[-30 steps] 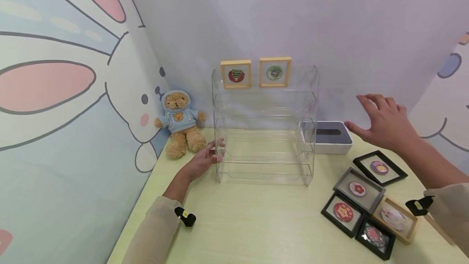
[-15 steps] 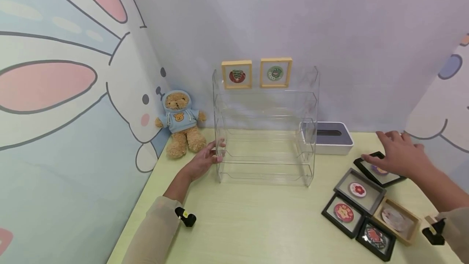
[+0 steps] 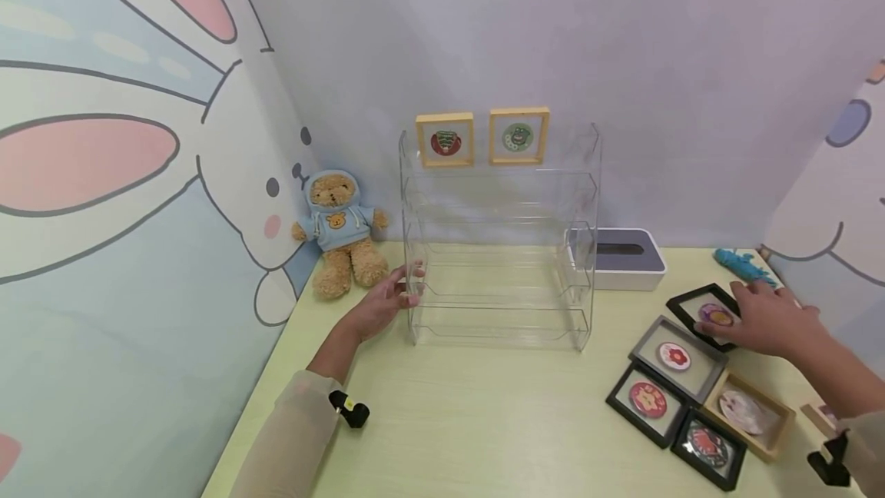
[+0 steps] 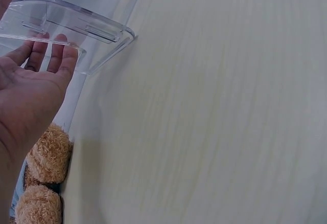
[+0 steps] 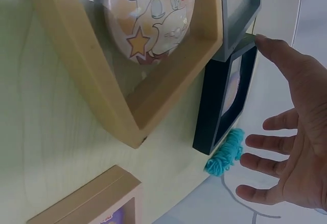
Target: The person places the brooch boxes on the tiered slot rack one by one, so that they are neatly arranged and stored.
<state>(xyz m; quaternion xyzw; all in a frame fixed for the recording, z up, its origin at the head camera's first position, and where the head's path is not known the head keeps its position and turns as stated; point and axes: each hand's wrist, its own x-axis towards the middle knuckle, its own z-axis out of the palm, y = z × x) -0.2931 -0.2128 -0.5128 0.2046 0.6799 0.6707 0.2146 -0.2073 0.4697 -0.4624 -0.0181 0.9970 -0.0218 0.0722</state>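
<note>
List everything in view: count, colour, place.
Table: 1, pale yellow, foreground
Tiered rack: 1, clear, mid-table
Small framed badges: 2, light wood, atop rack
Black frames: 3, black, table's right
Grey frame: 1, grey, amid black frames
Tan frames: 2, tan, table's right, one partly hidden
Tissue box: 1, white/grey, right of rack
Yarn-like bundle: 1, turquoise, back right
Teddy bear: 1, brown and blue, left of rack
Back wall: 1, lilac, behind table
Cartoon prints: 2, mostly white, far left and right
Wrist devices: 2, black, wrists
Sleeves: 2, beige, forearms
Left hand: 1, gripping rack's left side
Right hand: 1, at rearmost black frame
</note>
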